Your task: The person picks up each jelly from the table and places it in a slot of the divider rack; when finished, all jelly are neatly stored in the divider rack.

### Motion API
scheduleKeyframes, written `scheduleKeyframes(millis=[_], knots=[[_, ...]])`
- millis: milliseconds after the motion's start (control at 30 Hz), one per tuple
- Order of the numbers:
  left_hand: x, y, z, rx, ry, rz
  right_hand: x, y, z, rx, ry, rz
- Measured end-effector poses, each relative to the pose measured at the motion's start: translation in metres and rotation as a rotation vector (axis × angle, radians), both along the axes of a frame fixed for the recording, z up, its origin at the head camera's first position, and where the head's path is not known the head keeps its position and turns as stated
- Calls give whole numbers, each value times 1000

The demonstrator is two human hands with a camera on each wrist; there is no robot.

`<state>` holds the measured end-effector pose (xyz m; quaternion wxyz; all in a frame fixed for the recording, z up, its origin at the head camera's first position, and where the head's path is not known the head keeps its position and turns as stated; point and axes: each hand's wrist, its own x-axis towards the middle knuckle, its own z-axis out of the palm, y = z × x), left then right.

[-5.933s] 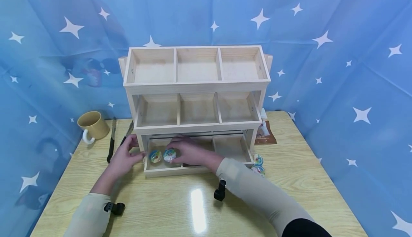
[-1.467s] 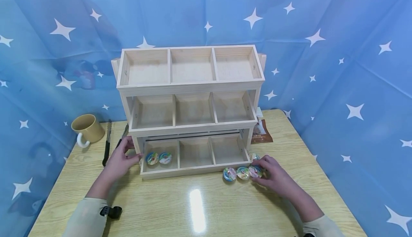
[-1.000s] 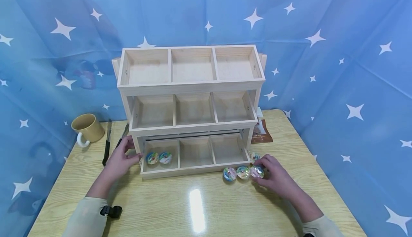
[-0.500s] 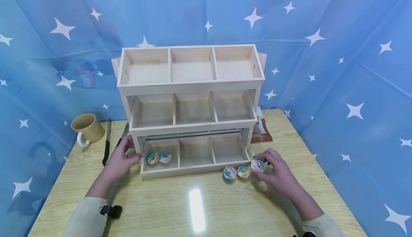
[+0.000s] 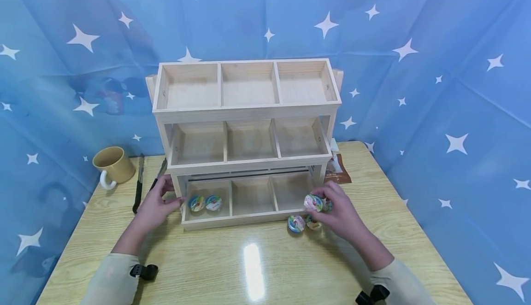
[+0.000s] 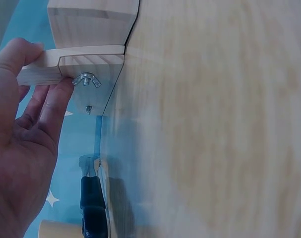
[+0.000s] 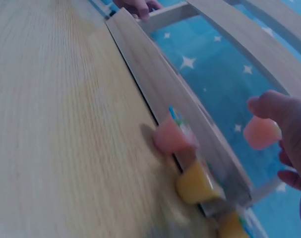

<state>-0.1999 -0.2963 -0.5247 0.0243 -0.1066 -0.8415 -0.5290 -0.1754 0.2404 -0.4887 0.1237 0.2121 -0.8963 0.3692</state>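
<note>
My right hand (image 5: 340, 213) pinches a small jelly cup (image 5: 313, 203) over the front right of the bottom tray; in the right wrist view this jelly cup (image 7: 262, 133) is pink. My left hand (image 5: 156, 208) grips the left end of the bottom tray, thumb on one side and fingers on the other, beside a wing nut (image 6: 86, 79). The three-tier wooden rack (image 5: 249, 113) has three compartments per tier. Two jelly cups (image 5: 197, 203) sit in the bottom left compartment. On the table, a pink jelly cup (image 7: 174, 136) and a yellow jelly cup (image 7: 197, 183) stand against the tray's front.
Another yellow jelly cup (image 7: 232, 225) stands by the tray's right corner. A tan mug (image 5: 114, 164) with a white handle and two black-handled knives (image 5: 138, 190) are left of the rack. A brown packet (image 5: 338, 171) lies behind its right side. A blue star-patterned curtain (image 5: 415, 88) surrounds the table.
Earlier, my right hand was at the bottom left compartment, then moved to the cups at right. It has since lifted one jelly cup and carried it left over the tray. My left hand keeps its place.
</note>
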Motion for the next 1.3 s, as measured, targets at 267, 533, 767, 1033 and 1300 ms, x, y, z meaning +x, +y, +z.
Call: scheduleKeyframes(millis=[267, 533, 767, 1033, 1300], knots=[[1, -1, 1, 5, -9, -2, -15, -36, 4, -19, 12, 118], [0, -2, -1, 9, -5, -3, -30, -71, 3, 29, -32, 188], [1, -2, 0, 5, -12, 2, -45, -98, 1, 53, -28, 296], [1, -2, 0, 6, -8, -1, -59, -125, -2, 135, -41, 373], [1, -1, 1, 2, -11, -1, -66, -147, -10, 197, -87, 444]])
